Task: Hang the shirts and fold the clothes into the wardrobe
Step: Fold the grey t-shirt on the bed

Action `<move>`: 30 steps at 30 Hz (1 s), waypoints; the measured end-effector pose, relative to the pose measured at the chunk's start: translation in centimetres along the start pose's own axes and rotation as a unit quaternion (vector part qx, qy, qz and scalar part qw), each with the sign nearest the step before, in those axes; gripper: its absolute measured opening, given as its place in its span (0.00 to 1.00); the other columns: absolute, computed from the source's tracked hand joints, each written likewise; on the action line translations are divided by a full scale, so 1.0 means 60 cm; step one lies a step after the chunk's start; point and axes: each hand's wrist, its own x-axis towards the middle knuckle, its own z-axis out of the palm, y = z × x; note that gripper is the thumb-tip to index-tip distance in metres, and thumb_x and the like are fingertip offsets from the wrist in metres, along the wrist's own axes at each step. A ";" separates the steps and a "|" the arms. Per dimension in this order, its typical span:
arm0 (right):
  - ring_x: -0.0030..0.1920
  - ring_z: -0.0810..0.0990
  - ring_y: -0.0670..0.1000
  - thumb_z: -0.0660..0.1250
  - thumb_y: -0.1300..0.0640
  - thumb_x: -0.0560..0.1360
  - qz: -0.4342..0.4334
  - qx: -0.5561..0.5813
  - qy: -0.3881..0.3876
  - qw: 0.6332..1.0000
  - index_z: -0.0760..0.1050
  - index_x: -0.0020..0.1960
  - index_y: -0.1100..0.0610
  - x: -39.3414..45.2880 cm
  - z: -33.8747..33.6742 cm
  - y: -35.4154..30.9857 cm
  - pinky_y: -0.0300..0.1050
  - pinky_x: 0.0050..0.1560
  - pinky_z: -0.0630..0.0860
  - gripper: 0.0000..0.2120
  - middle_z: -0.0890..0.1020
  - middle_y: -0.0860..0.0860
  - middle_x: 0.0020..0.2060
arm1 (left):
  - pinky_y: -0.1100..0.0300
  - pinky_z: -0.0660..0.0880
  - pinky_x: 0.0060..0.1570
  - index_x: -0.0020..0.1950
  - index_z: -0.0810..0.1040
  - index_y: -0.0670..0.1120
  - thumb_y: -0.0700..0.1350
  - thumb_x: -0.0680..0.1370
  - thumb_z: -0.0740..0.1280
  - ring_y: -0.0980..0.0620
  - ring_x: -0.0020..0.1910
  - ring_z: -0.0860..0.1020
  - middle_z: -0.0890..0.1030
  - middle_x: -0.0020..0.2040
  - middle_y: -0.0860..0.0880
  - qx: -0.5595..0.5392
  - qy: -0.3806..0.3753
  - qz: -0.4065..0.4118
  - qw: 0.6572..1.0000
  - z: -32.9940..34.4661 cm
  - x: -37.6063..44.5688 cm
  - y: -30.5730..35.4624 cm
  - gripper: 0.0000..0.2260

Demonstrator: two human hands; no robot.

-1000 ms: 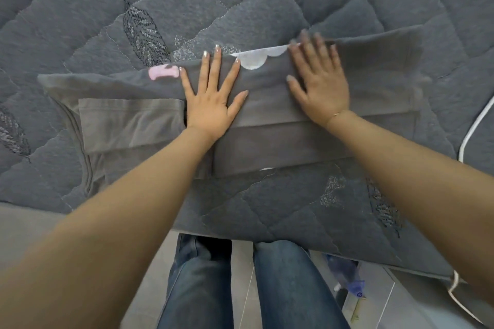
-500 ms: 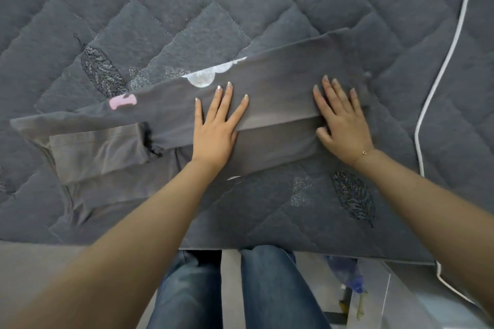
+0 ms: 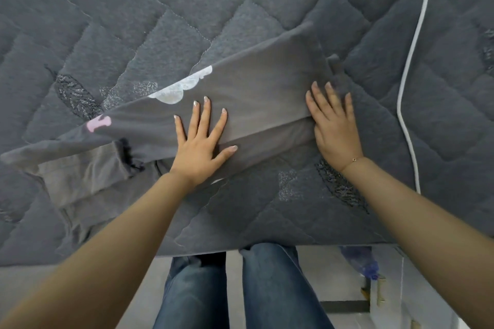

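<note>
Head view showed a grey quilted bed (image 3: pixel 187 8) carrying a grey shirt (image 3: pixel 262 93) folded lengthwise into a long band, one sleeve (image 3: pixel 80 176) tucked across its left end. The left hand (image 3: pixel 199 144) lay flat with a wide grip on the band's middle; the right hand (image 3: pixel 334 125) pressed flat, fingers straight, at its right end. A white cable (image 3: pixel 409 67) ran beside. Folding seemed about half done: crosswise folds and, presumably, the wardrobe, unseen here, remained

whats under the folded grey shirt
The grey shirt lies on the dark quilted bedcover, with the left hand and right hand flat on it. Anything beneath its layers is hidden.
</note>
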 end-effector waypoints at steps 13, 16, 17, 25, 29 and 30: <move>0.46 0.80 0.44 0.70 0.61 0.75 0.547 0.680 0.203 0.443 0.73 0.64 0.65 -0.055 0.003 -0.068 0.36 0.49 0.78 0.19 0.81 0.51 0.46 | 0.65 0.72 0.47 0.54 0.76 0.46 0.50 0.75 0.73 0.53 0.43 0.74 0.74 0.39 0.55 -0.254 -0.027 -0.018 0.967 -0.192 0.330 0.157 0.13; 0.50 0.82 0.47 0.71 0.59 0.74 0.495 0.727 0.165 0.447 0.78 0.55 0.58 -0.016 -0.009 -0.059 0.42 0.53 0.78 0.10 0.83 0.50 0.48 | 0.72 0.69 0.39 0.51 0.76 0.47 0.49 0.75 0.73 0.58 0.37 0.72 0.74 0.38 0.53 -0.305 -0.088 -0.011 0.948 -0.203 0.348 0.168 0.11; 0.51 0.82 0.47 0.72 0.60 0.74 0.478 0.745 0.164 0.435 0.79 0.54 0.56 -0.007 -0.017 -0.055 0.43 0.54 0.79 0.09 0.84 0.51 0.49 | 0.70 0.70 0.40 0.51 0.76 0.46 0.48 0.75 0.73 0.57 0.37 0.73 0.75 0.39 0.52 -0.330 -0.101 -0.004 0.938 -0.206 0.347 0.173 0.10; 0.38 0.76 0.45 0.72 0.59 0.74 0.359 0.609 0.258 0.659 0.76 0.40 0.54 -0.029 -0.098 -0.142 0.41 0.42 0.75 0.07 0.78 0.46 0.34 | 0.57 0.79 0.51 0.48 0.77 0.44 0.39 0.74 0.72 0.52 0.40 0.81 0.82 0.38 0.48 -0.452 -0.126 0.105 0.877 -0.286 0.221 0.115 0.07; 0.36 0.72 0.45 0.69 0.58 0.76 0.252 0.501 0.295 0.773 0.74 0.42 0.50 -0.079 -0.135 -0.292 0.42 0.39 0.70 0.06 0.76 0.48 0.35 | 0.64 0.78 0.50 0.47 0.79 0.45 0.43 0.68 0.73 0.53 0.43 0.80 0.82 0.41 0.43 -0.444 -0.120 0.151 0.875 -0.351 0.092 -0.002 0.09; 0.38 0.74 0.45 0.69 0.59 0.76 0.221 0.480 0.295 0.796 0.75 0.45 0.51 -0.089 -0.137 -0.336 0.40 0.40 0.71 0.05 0.77 0.50 0.37 | 0.65 0.75 0.49 0.46 0.80 0.47 0.43 0.67 0.74 0.52 0.43 0.79 0.80 0.41 0.40 -0.423 -0.112 0.151 0.886 -0.363 0.059 -0.039 0.09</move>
